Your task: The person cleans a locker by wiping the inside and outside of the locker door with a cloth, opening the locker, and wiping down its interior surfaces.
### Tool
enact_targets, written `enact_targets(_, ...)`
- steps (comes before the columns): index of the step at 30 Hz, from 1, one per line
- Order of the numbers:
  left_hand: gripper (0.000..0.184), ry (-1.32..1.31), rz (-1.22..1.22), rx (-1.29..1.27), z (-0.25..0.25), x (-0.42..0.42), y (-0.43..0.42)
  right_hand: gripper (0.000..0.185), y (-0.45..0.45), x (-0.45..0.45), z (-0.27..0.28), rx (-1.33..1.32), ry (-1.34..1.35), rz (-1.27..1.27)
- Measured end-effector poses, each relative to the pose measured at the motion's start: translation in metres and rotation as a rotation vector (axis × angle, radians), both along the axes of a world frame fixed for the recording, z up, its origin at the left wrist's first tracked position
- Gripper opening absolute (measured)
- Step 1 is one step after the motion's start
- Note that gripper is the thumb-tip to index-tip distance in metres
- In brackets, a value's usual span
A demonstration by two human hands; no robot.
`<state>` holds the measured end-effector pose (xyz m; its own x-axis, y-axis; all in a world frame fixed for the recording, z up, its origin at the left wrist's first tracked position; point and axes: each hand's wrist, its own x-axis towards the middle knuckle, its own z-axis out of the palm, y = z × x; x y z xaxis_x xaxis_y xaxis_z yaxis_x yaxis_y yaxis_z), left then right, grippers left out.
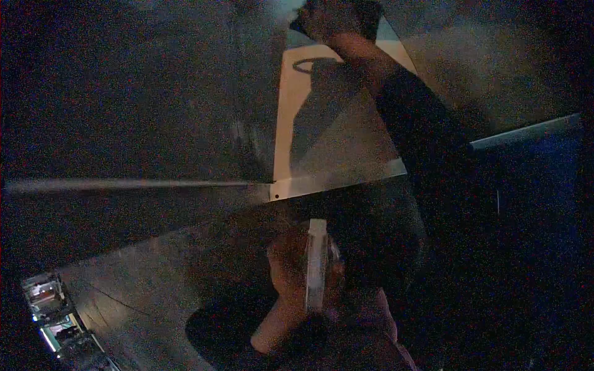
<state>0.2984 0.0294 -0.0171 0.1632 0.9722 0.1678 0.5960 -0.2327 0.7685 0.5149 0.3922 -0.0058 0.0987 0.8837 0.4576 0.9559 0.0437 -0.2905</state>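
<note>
In the dim head view, my left hand (283, 266) is low in the middle, fingers wrapped round what looks like a spray bottle (317, 266). Its narrow white top points away from me, and a glint of clear material shows beside it. My right arm stretches up and across from the right in a dark sleeve. At the top, my right hand (331, 28) is closed and in deep shade against a dark, soft-looking bundle (368, 15) that I cannot make out. Just below it lies a lit, pale panel (283, 130) crossed by the arm's shadow.
A thin, light metal edge (136, 184) runs from the left to the panel's corner. Another pale edge (526, 131) continues to the right. Clear and shiny items (46, 297) sit at the lower left. Grey, smooth surfaces (124, 93) surround the panel.
</note>
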Motion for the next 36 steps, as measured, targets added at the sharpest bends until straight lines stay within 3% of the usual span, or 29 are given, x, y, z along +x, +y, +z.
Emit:
enact_targets(3, 0.065, -0.163, 0.008, 0.168, -0.005, 0.006, 0.008, 0.053, -0.02, -0.002, -0.009, 0.016, -0.09, 0.025)
enact_targets(8, 0.063, -0.33, 0.055, -0.136, 0.023, 0.021, 0.043, 0.054, -0.077, -0.02, -0.016, 0.102, -0.266, 0.131)
enact_targets(13, 0.055, -0.36, -0.001, 0.101, 0.025, 0.016, 0.027, 0.056, -0.206, -0.069, -0.001, 0.089, -0.163, 0.2)
enact_targets(15, 0.054, -0.404, 0.001, 0.054, 0.02, 0.024, 0.025, 0.056, -0.228, -0.067, -0.013, -0.059, -0.104, 0.301)
enact_targets(17, 0.053, -0.442, 0.019, 0.009, 0.019, 0.02, 0.024, 0.054, -0.234, -0.072, -0.015, 0.062, -0.127, 0.315)
enact_targets(18, 0.052, -0.461, 0.036, -0.017, 0.006, -0.013, 0.03, 0.053, -0.232, -0.105, -0.021, 0.117, -0.14, 0.321)
enact_targets(21, 0.051, -0.361, 0.005, 0.104, 0.008, 0.0, 0.022, 0.051, -0.224, -0.093, 0.012, -0.092, -0.074, 0.295)
enact_targets(24, 0.051, -0.257, 0.039, 0.1, 0.015, 0.017, 0.019, 0.049, -0.192, -0.072, 0.003, 0.037, -0.002, 0.342)
enact_targets(27, 0.051, -0.426, 0.061, -0.094, 0.015, 0.023, 0.015, 0.045, -0.146, -0.069, -0.023, 0.237, -0.21, 0.276)
enact_targets(30, 0.05, -0.348, 0.078, -0.176, 0.017, 0.024, 0.01, 0.043, -0.109, -0.065, -0.024, 0.391, -0.322, 0.212)
enact_targets(33, 0.052, -0.101, 0.064, 0.1, 0.002, 0.025, 0.007, 0.044, -0.08, -0.061, -0.02, 0.342, -0.313, 0.152)
enact_targets(35, 0.057, -0.297, -0.047, 0.137, -0.03, 0.021, -0.002, 0.044, -0.064, -0.059, -0.02, 0.313, -0.303, 0.126)
enact_targets(36, 0.06, -0.573, -0.148, 0.029, -0.053, 0.017, -0.012, 0.044, -0.052, -0.057, -0.022, 0.295, -0.297, 0.115)
